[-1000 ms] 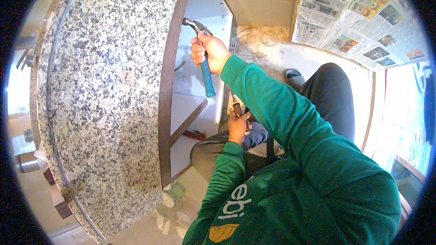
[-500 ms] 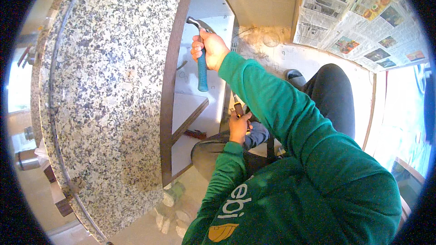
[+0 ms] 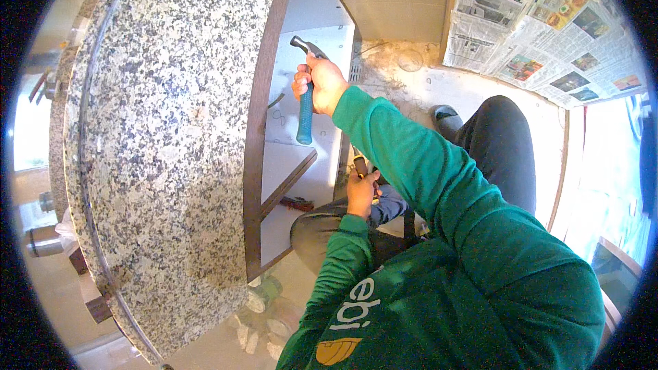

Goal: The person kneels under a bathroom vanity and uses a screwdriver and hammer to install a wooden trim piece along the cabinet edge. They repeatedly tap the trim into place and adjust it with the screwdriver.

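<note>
Slightly lower in view than half a second ago, the right hand (image 3: 324, 83) is carrying the hammer (image 3: 306, 115) with it, while the left hand (image 3: 360, 193) is staying in nearly the same place. Fingers closed, the right hand is gripping the hammer high up near its metal head, and the blue-green handle is hanging below the fist. From this view, the hammer is showing against the white interior of the open cabinet (image 3: 254, 130), above the shelf (image 3: 290, 179). The left hand is curling around a hand tool (image 3: 360, 164) with a dark-and-yellow handle, its far end largely hidden. A reddish-brown object (image 3: 299, 203) is lying beneath the shelf, and the speckled tabletop (image 3: 164, 157) is stretching along the left.
</note>
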The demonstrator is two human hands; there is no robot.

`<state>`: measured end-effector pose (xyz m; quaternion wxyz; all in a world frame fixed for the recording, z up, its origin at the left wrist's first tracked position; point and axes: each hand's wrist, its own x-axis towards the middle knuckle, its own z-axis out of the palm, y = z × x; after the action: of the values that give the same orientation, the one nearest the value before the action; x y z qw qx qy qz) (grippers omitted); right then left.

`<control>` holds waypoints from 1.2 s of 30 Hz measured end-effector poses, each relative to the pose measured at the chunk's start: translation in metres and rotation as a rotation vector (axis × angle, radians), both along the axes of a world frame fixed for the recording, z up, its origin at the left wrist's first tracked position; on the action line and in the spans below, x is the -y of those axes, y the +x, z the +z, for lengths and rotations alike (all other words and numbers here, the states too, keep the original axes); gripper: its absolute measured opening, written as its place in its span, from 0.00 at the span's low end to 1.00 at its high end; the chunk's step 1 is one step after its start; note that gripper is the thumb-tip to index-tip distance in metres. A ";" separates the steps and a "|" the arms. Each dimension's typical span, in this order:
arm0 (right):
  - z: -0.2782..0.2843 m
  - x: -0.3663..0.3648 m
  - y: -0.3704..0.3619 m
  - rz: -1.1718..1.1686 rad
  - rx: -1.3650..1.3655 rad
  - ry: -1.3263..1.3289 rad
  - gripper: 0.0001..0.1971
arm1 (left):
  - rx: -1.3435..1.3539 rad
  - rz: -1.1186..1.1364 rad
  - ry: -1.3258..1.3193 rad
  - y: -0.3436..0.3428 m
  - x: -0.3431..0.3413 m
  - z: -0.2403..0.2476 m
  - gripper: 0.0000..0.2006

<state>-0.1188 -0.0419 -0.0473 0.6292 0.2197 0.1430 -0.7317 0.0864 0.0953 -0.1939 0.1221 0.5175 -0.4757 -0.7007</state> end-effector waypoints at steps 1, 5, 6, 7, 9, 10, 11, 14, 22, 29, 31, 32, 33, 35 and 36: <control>0.003 0.002 0.003 -0.019 -0.017 0.046 0.18 | 0.040 0.006 -0.001 -0.001 -0.001 0.001 0.12; 0.009 0.004 0.001 0.084 -0.113 -0.176 0.17 | 0.050 0.003 0.008 -0.003 -0.001 0.001 0.11; 0.008 0.003 -0.001 0.061 -0.137 -0.170 0.17 | 0.047 -0.006 0.034 -0.003 -0.001 0.002 0.11; 0.007 0.002 -0.003 0.072 -0.157 -0.174 0.17 | 0.056 -0.035 0.023 -0.004 0.001 0.002 0.12; 0.004 -0.001 0.000 0.051 -0.142 -0.148 0.17 | 0.156 -0.087 0.021 -0.003 0.002 0.005 0.18; 0.003 -0.002 0.002 0.048 -0.098 -0.121 0.17 | 0.100 -0.068 0.028 -0.003 0.002 0.007 0.15; 0.002 -0.004 0.007 0.039 -0.061 -0.091 0.17 | 0.093 -0.041 0.036 -0.003 0.001 0.009 0.12; 0.002 -0.007 0.019 0.028 -0.024 -0.063 0.16 | 0.056 0.028 0.027 -0.005 -0.002 0.014 0.10; 0.012 -0.023 0.020 0.075 -0.173 -0.106 0.16 | 0.060 0.000 0.022 -0.007 -0.002 0.018 0.10; 0.021 -0.024 0.027 0.086 -0.164 -0.091 0.17 | 0.034 0.007 0.000 -0.004 -0.001 0.008 0.11; 0.015 -0.028 0.022 0.107 -0.245 -0.081 0.17 | 0.042 -0.026 -0.002 -0.002 0.000 0.002 0.11; 0.013 -0.028 0.019 0.090 -0.181 -0.127 0.17 | 0.053 -0.050 -0.014 -0.002 0.001 -0.001 0.11; 0.010 -0.028 0.019 0.063 -0.112 -0.082 0.17 | 0.097 -0.070 -0.011 0.001 0.000 -0.003 0.13; 0.006 -0.024 0.019 0.000 -0.041 0.003 0.15 | 0.066 -0.055 -0.014 0.002 0.000 -0.006 0.12; 0.005 -0.020 0.020 -0.043 -0.083 0.033 0.14 | 0.072 -0.045 -0.013 0.003 0.000 -0.006 0.11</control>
<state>-0.0993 -0.0215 -0.0425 0.6031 0.2022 0.1762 -0.7512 0.0891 0.0953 -0.1999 0.0923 0.5309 -0.4957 -0.6811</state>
